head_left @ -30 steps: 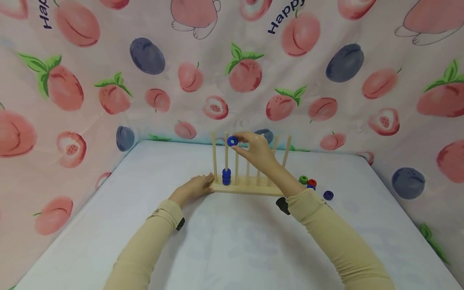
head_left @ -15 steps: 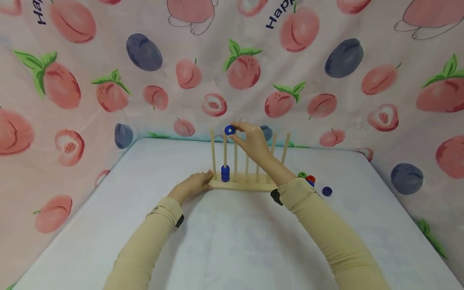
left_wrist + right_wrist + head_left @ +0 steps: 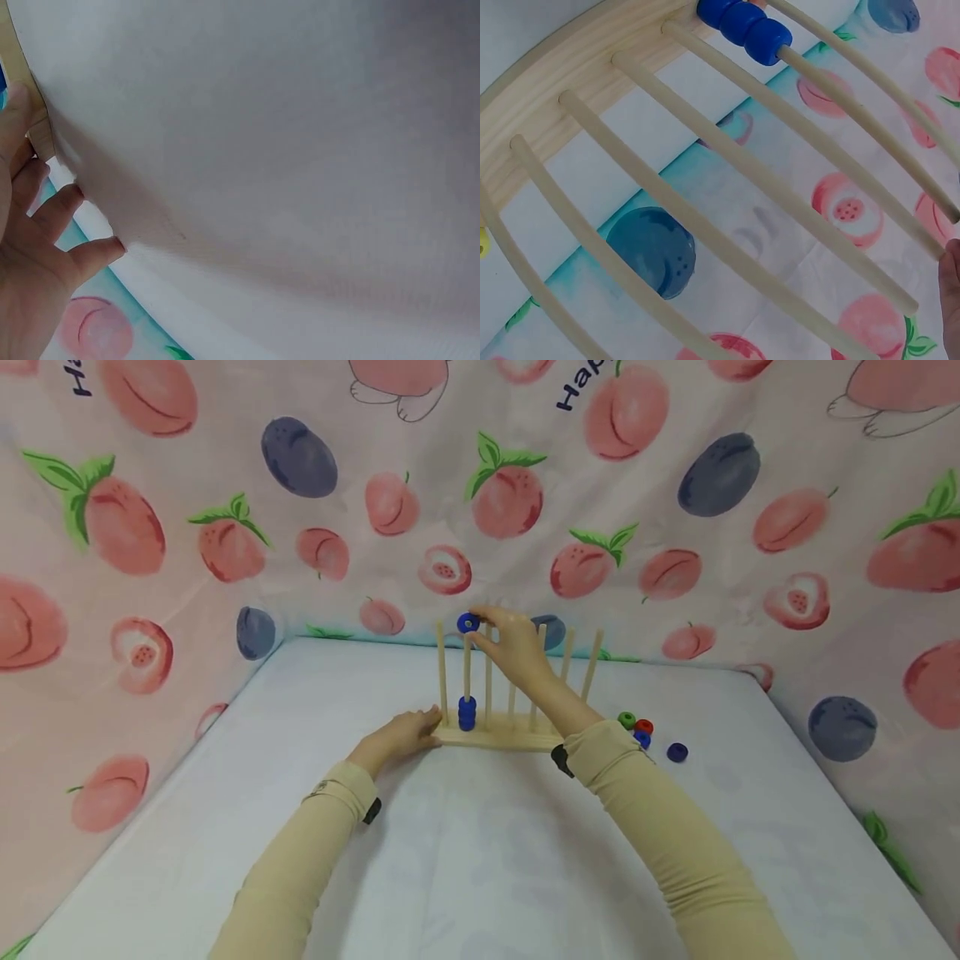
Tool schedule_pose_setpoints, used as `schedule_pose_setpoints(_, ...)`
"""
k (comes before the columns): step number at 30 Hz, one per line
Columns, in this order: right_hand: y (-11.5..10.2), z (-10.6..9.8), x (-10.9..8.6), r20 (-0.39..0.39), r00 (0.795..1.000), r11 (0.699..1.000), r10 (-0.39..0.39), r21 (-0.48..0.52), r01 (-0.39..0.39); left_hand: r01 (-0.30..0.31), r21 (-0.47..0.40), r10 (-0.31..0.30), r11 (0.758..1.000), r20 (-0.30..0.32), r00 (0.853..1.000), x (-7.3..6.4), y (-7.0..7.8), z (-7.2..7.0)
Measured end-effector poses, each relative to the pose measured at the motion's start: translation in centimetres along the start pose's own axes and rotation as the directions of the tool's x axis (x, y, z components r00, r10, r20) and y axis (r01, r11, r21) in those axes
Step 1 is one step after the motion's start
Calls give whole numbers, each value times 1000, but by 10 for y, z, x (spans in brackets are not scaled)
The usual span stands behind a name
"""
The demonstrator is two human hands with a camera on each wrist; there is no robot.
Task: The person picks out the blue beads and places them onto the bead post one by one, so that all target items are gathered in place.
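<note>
A wooden peg rack (image 3: pixel 495 739) with several upright pegs stands on the white table. My left hand (image 3: pixel 401 737) holds its left end; in the left wrist view the thumb (image 3: pixel 16 112) lies on the wood and other fingers spread beside it. Three blue beads (image 3: pixel 467 713) are stacked low on the second peg from the left, also seen in the right wrist view (image 3: pixel 744 30). Between thumb and fingertips my right hand (image 3: pixel 517 647) pinches another blue bead (image 3: pixel 468 623), tilted right at that peg's top. In the right wrist view only the hand's edge (image 3: pixel 950 285) shows.
Right of the rack lie a green bead (image 3: pixel 627 720), a red bead (image 3: pixel 643 727), a blue bead (image 3: pixel 642 740) and a dark blue bead (image 3: pixel 677 752). A yellow piece (image 3: pixel 482 241) peeks in at the right wrist view's left edge. A fruit-print cloth (image 3: pixel 442 460) hangs behind the table.
My right hand has carried the pinched blue bead left and slightly up to the second peg's top, tipping it from facing me toward flat. The left hand stays at the rack's end.
</note>
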State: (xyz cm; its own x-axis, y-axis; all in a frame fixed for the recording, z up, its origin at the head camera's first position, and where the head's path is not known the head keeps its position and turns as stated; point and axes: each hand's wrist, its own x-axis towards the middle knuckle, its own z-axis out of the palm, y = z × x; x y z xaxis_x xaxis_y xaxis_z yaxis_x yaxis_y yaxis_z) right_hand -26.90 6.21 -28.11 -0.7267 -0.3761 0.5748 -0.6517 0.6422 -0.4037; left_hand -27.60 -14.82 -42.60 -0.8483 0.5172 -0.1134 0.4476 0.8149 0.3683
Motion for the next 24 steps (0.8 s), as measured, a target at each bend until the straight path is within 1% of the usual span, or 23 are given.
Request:
schedule_pose_setpoints(2, 0, -1, 0, 0, 1000, 1000, 18, 1, -18, -19, 15, 19, 1000, -2, 1000, 3, 0, 0)
schedule_pose_setpoints(9, 0, -1, 2, 9, 998, 998, 64, 0, -64, -25, 12, 25, 1000, -8, 1000, 5, 1, 0)
schedule_pose_setpoints(11, -1, 0, 4, 15, 997, 997, 75, -9, -75, -27, 11, 27, 1000, -12, 1000, 3, 2, 0)
schedule_pose_setpoints(17, -3, 1, 6, 9, 996, 996, 87, -15, -87, -6, -17, 6, 1000, 7, 1000, 1, 2, 0)
schedule_pose_setpoints(20, -3, 0, 9, 9, 996, 996, 86, -18, -86, 5, -17, -5, 1000, 1, 1000, 2, 2, -1)
schedule_pose_setpoints(24, -3, 0, 12, 37, 994, 994, 107, -10, -107, 22, -14, -22, 1000, 12, 1000, 2, 2, -2)
